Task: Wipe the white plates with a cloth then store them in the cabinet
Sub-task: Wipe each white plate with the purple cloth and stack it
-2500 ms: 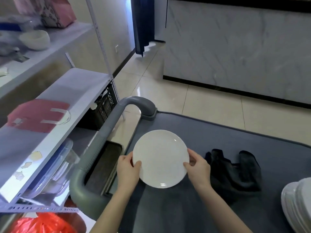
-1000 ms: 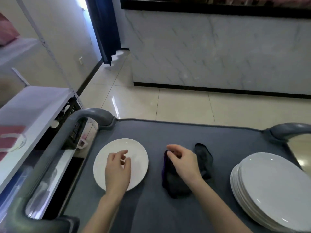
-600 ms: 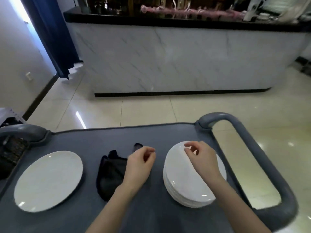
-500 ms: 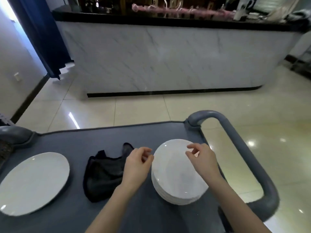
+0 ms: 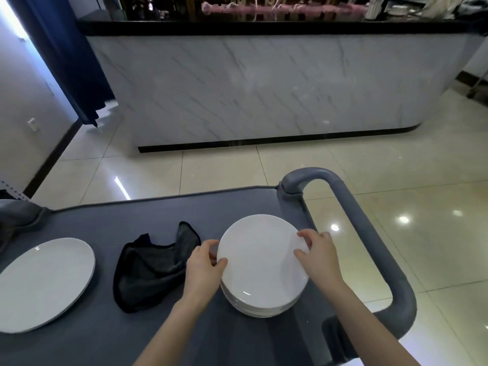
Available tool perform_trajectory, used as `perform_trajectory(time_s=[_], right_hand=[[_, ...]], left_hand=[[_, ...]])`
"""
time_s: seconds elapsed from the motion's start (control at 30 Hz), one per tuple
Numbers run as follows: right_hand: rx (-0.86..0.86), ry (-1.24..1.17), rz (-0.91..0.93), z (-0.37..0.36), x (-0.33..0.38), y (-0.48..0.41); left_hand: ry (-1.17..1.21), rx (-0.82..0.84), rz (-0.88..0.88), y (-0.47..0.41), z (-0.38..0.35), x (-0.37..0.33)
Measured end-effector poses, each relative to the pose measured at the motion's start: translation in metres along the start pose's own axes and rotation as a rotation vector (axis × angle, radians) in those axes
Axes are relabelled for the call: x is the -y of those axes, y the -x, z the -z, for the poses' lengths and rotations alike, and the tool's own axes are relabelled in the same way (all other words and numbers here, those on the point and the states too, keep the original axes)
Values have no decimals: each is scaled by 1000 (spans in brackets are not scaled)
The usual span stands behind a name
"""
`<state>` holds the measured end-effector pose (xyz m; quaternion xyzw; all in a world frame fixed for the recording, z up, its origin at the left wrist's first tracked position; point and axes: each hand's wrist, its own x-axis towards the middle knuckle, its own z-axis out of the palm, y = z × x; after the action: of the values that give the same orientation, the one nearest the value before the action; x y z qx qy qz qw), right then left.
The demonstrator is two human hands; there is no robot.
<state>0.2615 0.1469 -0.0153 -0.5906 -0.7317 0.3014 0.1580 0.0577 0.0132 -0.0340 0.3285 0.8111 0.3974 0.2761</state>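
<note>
Left hand: I see my left hand [image 5: 203, 262] pinching the left rim of the top plate [image 5: 261, 260], thumb on its face, fingers curled at the edge.
Right hand: my right hand [image 5: 319, 256] grips the opposite rim, fingertips curled onto the face.
Top plate: on the stack of white plates [image 5: 264, 309]; lifted or resting, I cannot tell.
Stack: at the right end of the grey cart top [image 5: 132, 339].
Cloth: dark cloth [image 5: 150, 268], crumpled, just left of my left hand.
Single plate: lone plate [image 5: 45, 281] flat at the cart's left end, well apart from the stack.
Handle: grey cart handle [image 5: 369, 233] just right of the stack.
</note>
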Motion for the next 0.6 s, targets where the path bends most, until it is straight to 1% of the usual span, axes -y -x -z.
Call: perform_trajectory(time_s=[0.37, 0.5, 0.6], right_hand=[[16, -144, -93, -1, -3, -8], [-4, -293, -108, 0, 3, -7], [18, -497, -123, -1, 18, -9]], left_hand=[[85, -31, 50, 2, 0, 3], [160, -59, 40, 2, 9, 3], [216, -71, 31, -3, 24, 1]])
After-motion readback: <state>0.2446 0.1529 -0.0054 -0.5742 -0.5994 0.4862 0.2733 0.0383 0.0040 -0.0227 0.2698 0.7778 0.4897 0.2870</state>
